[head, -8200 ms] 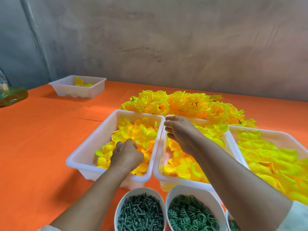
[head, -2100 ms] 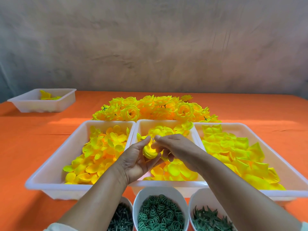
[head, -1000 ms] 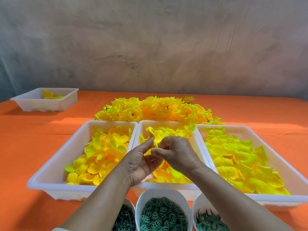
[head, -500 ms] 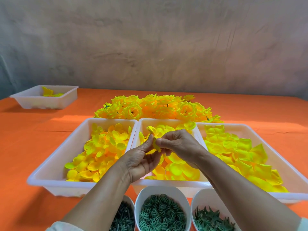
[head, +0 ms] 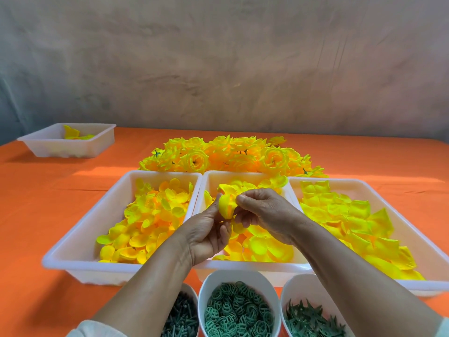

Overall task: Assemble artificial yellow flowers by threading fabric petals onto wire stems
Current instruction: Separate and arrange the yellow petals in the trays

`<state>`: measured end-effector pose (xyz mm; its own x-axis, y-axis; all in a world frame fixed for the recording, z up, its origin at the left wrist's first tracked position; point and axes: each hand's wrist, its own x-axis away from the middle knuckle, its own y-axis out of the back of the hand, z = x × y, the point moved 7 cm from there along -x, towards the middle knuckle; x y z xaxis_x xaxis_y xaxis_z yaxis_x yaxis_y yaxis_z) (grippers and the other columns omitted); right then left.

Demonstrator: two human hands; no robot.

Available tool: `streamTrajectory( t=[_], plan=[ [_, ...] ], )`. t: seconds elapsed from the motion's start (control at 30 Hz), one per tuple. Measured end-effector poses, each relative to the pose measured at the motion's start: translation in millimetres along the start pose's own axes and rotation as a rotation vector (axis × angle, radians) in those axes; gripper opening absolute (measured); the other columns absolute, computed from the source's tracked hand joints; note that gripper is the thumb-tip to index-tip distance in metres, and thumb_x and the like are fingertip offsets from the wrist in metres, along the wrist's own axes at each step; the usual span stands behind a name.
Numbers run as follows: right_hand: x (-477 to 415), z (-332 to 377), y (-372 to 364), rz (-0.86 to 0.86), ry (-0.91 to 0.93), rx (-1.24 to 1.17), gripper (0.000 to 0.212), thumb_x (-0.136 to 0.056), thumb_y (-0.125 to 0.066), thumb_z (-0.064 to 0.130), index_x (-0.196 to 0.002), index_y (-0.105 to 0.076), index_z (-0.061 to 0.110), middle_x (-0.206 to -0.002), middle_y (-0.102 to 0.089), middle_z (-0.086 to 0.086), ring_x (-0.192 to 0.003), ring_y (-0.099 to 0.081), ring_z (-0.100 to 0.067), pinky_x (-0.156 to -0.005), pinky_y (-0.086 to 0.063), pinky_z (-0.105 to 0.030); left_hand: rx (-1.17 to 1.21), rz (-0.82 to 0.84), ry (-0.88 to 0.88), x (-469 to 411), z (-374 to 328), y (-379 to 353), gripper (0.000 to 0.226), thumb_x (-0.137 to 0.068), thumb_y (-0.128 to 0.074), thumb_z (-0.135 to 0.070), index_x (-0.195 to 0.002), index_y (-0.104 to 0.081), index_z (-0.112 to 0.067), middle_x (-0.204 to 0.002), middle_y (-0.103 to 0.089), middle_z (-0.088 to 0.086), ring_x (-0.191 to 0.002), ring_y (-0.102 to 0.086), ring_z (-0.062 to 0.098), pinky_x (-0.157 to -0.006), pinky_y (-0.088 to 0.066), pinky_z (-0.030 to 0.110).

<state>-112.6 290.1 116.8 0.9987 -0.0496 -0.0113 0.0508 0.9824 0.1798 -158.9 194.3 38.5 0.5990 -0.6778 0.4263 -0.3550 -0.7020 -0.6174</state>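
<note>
Both hands meet above the middle white tray [head: 245, 269]. My left hand [head: 209, 235] holds a small yellow petal bud [head: 227, 206] from below, thumb up along its left side. My right hand [head: 266, 215] pinches the bud's right side with thumb and forefinger. Any stem inside the bud is hidden by petals and fingers. The middle tray holds medium yellow petals [head: 264, 246]. Small petals [head: 150, 220] fill the left tray [head: 80, 259]; large petals [head: 352, 222] fill the right tray [head: 430, 263].
A heap of finished yellow flowers [head: 230, 154] lies behind the trays on the orange table [head: 43, 203]. Near me stand three white cups: dark green stems [head: 181, 317], green ring pieces [head: 238, 310], green leaf calyxes [head: 313, 319]. A small tray [head: 70, 142] sits far left.
The bud has grown fuller between my fingers, and my right hand has shifted slightly right along it. Earlier, my hands reached separately into the left and middle trays.
</note>
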Motion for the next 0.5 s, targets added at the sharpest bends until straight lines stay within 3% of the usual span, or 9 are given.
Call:
streamTrajectory(
  t=[0.17, 0.27, 0.37, 0.43, 0.5],
  plan=[
    [0, -4, -3, 0.021, -0.034, -0.080, 0.023, -0.098, -0.049, 0.006, -0.091, -0.071, 0.002, -0.077, -0.069, -0.004, -0.061, -0.058, -0.008, -0.058, -0.048, -0.020, 0.055, -0.028, 0.017, 0, 1, 1, 0.028, -0.095, -0.060, -0.032, -0.087, -0.063, -0.006, -0.064, -0.056, 0.003, -0.038, -0.052, 0.004, -0.032, -0.043, 0.014],
    [1, 6, -2, -0.026, 0.058, 0.378, 0.024, -0.088, -0.058, 0.014, -0.105, -0.074, 0.021, -0.092, -0.069, 0.013, -0.080, -0.059, 0.001, -0.071, -0.046, -0.017, 0.070, -0.044, 0.012, 0, 0, 2, 0.028, -0.091, -0.063, -0.031, -0.076, -0.063, -0.007, -0.057, -0.055, 0.001, -0.037, -0.051, 0.005, -0.031, -0.041, 0.013],
    [6, 10, -13, 0.028, 0.195, 0.879, 0.041, -0.082, -0.067, 0.031, -0.123, -0.062, 0.035, -0.124, -0.058, 0.013, -0.117, -0.044, -0.009, -0.097, -0.039, -0.028, 0.056, -0.058, 0.020, -2, 0, 5, 0.035, -0.093, -0.058, -0.035, -0.068, -0.059, -0.011, -0.051, -0.052, -0.002, -0.034, -0.046, 0.004, -0.029, -0.036, 0.012],
    [7, 8, -16, 0.010, 0.241, 0.975, 0.046, -0.086, -0.066, 0.026, -0.130, -0.056, 0.035, -0.128, -0.055, 0.008, -0.119, -0.045, -0.013, -0.095, -0.035, -0.023, 0.029, -0.076, 0.007, -4, 0, 8, 0.047, -0.093, -0.057, -0.044, -0.060, -0.060, -0.011, -0.051, -0.050, -0.002, -0.036, -0.045, 0.004, -0.030, -0.035, 0.012],
    [6, 8, -7, -0.111, 0.228, 0.897, 0.044, -0.089, -0.064, 0.021, -0.132, -0.057, 0.031, -0.124, -0.060, 0.003, -0.114, -0.054, -0.015, -0.087, -0.036, -0.018, 0.003, -0.088, -0.047, -5, -3, 10, 0.062, -0.090, -0.056, -0.058, -0.058, -0.070, -0.007, -0.059, -0.053, 0.004, -0.044, -0.050, 0.009, -0.036, -0.042, 0.016]
  ],
)
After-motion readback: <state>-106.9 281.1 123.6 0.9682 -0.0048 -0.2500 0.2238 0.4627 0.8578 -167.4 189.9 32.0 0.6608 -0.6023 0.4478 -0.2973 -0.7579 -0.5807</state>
